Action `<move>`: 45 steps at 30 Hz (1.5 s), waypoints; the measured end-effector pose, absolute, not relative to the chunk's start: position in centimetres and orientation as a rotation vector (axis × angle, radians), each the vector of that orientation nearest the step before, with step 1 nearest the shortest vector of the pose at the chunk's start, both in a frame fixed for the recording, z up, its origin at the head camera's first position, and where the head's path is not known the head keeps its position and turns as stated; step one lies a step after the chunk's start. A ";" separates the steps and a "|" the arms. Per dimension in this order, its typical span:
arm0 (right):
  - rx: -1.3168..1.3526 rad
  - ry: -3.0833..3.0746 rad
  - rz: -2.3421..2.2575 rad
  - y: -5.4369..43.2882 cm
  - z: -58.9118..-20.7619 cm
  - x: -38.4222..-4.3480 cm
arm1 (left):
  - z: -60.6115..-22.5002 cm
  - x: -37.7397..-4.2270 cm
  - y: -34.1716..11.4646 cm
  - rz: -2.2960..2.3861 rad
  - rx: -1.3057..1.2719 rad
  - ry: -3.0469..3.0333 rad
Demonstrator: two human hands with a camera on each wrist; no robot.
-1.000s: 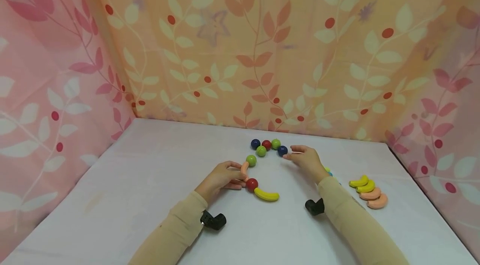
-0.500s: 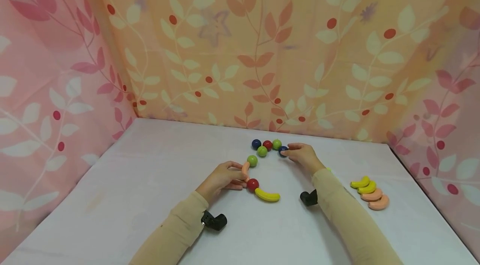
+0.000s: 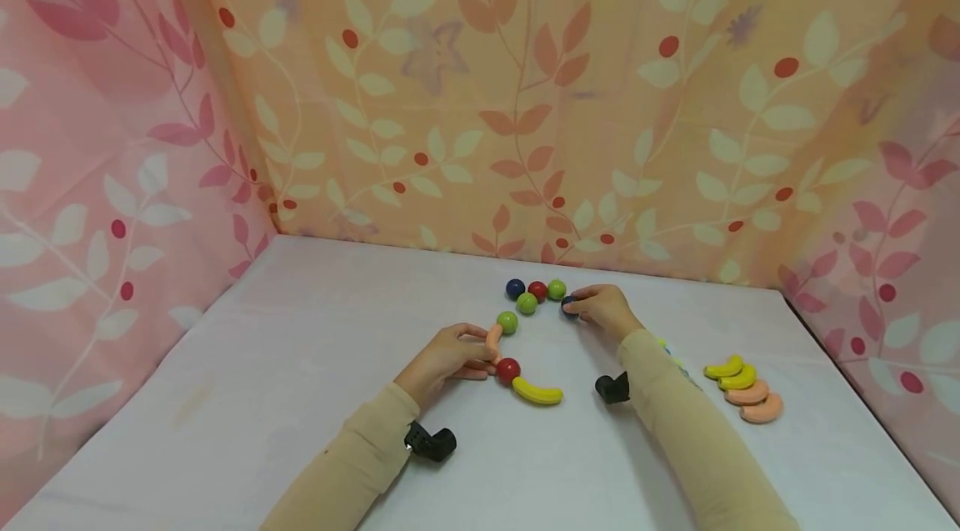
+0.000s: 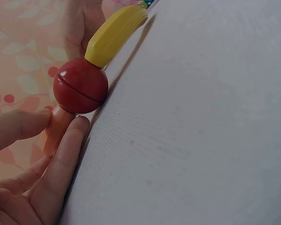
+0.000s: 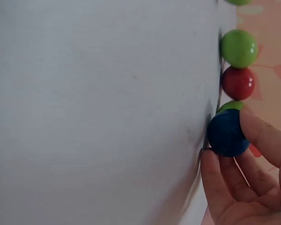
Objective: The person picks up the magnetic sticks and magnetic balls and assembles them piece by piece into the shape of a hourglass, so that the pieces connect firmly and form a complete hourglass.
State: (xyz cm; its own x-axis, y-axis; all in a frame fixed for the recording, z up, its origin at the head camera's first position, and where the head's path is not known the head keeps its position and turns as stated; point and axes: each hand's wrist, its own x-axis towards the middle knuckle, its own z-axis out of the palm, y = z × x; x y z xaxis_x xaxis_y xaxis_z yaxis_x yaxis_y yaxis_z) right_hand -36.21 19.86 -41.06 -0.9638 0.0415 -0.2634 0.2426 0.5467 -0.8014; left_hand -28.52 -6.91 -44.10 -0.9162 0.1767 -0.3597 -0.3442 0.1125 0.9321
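My left hand [image 3: 450,352] pinches a curved peach-coloured piece [image 4: 56,133] between thumb and fingers on the white table. This piece leads from a green ball [image 3: 507,323] at its far end to a red ball [image 4: 80,86] at its near end. From the red ball a yellow banana-shaped piece [image 3: 538,392] extends rightward. Farther back, my right hand [image 3: 609,308] grips a dark blue ball [image 5: 227,133] with thumb and fingertips, low at the tabletop. Its fingers partly cover that ball in the head view.
Beyond my hands sit another dark blue ball [image 3: 515,288], a red ball [image 3: 537,291] and two green balls [image 3: 557,289]. To the right lie yellow banana-shaped pieces [image 3: 738,378] and peach curved pieces [image 3: 761,408]. Small coloured bits peek out behind my right forearm. Patterned curtains [image 3: 420,97] enclose the table.
My right hand has moved left to the dark blue ball, closed its fingers on it and shifted it slightly nearer. My left hand stays at the peach piece.
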 end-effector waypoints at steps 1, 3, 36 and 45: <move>0.208 2.583 -1.351 20.0 -41.1 -35.9 | -44.1 -28.5 -6.9 1.860 -0.167 2.012; 0.155 2.597 -1.305 20.4 -41.1 -35.1 | -44.0 -28.5 -6.8 1.862 -0.166 2.010; -0.147 2.473 -1.196 21.8 -41.1 -26.0 | -44.1 -29.2 -6.9 1.858 -0.203 2.033; -0.123 2.450 -1.231 22.2 -41.3 -26.1 | -40.5 -30.9 -7.7 1.468 0.332 2.328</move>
